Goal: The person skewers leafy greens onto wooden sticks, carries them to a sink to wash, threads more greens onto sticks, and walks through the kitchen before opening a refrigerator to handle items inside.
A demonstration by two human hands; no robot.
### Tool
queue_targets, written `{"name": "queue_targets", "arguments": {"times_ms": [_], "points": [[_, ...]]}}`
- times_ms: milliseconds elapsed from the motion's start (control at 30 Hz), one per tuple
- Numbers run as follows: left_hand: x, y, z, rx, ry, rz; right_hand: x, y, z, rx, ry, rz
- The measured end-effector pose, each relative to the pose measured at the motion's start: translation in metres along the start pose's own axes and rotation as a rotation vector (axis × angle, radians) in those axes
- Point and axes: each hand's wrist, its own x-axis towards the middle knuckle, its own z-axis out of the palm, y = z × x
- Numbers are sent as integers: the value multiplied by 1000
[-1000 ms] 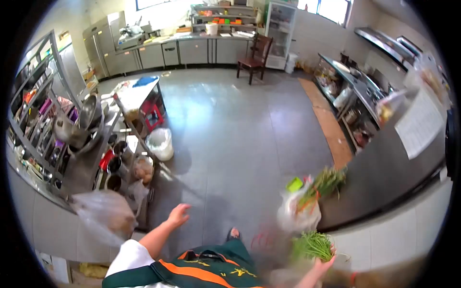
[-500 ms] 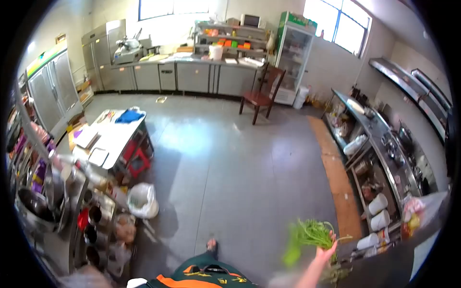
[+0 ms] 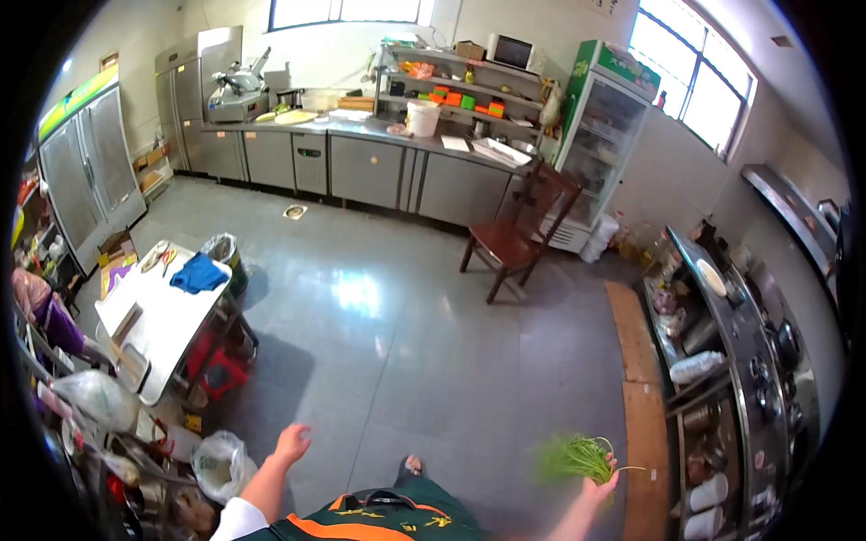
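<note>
A bunch of leafy green herbs [image 3: 582,460] is held in my right hand [image 3: 602,484], with the thin stems on the right and the blurred leaves spreading left. The fingers wrap around the stems, low over the floor. My left hand [image 3: 292,444] is in front of my body on the left, holding nothing, its fingers loosely apart. The nearest thing to it is a lined white trash bin [image 3: 224,467] on the floor.
A white table [image 3: 167,307] with a blue cloth [image 3: 199,273] stands at left. Ahead, a wooden chair [image 3: 514,242] stands before a steel counter [image 3: 365,167] and glass-door fridge [image 3: 609,135]. Steel shelving with pots [image 3: 731,361] lines the right, beside cardboard [image 3: 642,424] on the floor.
I have moved forward, so the chair and counter look nearer. My left hand has come into clear view. The greens stay in my right hand, a little lower.
</note>
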Motion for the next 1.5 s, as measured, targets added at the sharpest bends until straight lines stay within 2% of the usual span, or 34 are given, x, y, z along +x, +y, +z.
{"name": "queue_targets", "arguments": {"times_ms": [33,100,133,167,200,267,400,467,533,600,667,700,733,800,833,900,933,1000,1033,1100,1167,1200,1233,1300,1333,1400,1433,1500], "points": [[-1,-32,16,85,44,-28,14,30,28,11,17,37],[-4,-70,35,121,-191,-521,38,93,87,11,65,74],[-3,-41,16,129,-363,-789,60,120,108,-66,-30,98],[-18,-102,43,297,-471,-702,83,145,129,-144,-130,119],[-10,-99,42,265,-520,-772,101,168,155,-145,-127,111],[40,-77,41,200,-534,-896,142,220,196,-194,-275,165],[180,-59,62,143,-514,-956,196,315,264,-221,-310,149],[261,-60,79,135,-504,-918,215,360,294,-230,-235,164],[344,-56,93,149,-483,-858,266,409,323,-223,-226,145],[437,-49,110,156,-389,-748,304,443,349,-150,-110,189],[556,14,104,-6,-134,-611,323,485,396,-211,-133,207],[614,34,102,-242,-3,-467,339,504,414,-222,-149,199],[669,81,81,-210,105,-142,360,526,433,-228,-168,193],[743,196,27,-310,120,-57,401,571,467,-239,-224,201],[761,226,13,-400,159,11,421,593,483,-252,-291,205],[774,246,4,-373,218,-10,463,640,517,-301,-321,282],[813,256,11,-353,282,-27,506,692,549,-308,-338,315],[808,219,41,-83,241,-330,555,758,596,-290,-367,406],[789,181,73,34,351,-291,569,788,627,-321,-413,456],[758,175,111,174,310,-534,619,860,681,-226,-458,553],[758,195,139,111,215,-800,650,930,751,-147,-369,554],[771,210,151,61,163,-892,670,960,775,-175,-474,564],[788,225,161,8,116,-969,681,988,807,-156,-466,545],[825,253,176,-64,81,-1031,709,1043,864,-59,-441,565],[839,264,180,-96,80,-1050,722,1067,884,-25,-512,525],[859,284,191,-150,81,-1090,771,1118,900,-115,-650,582],[865,292,195,-169,89,-1101,775,1132,896,-122,-639,593],[866,301,201,-199,91,-1122,771,1142,859,-437,-448,563]]}}
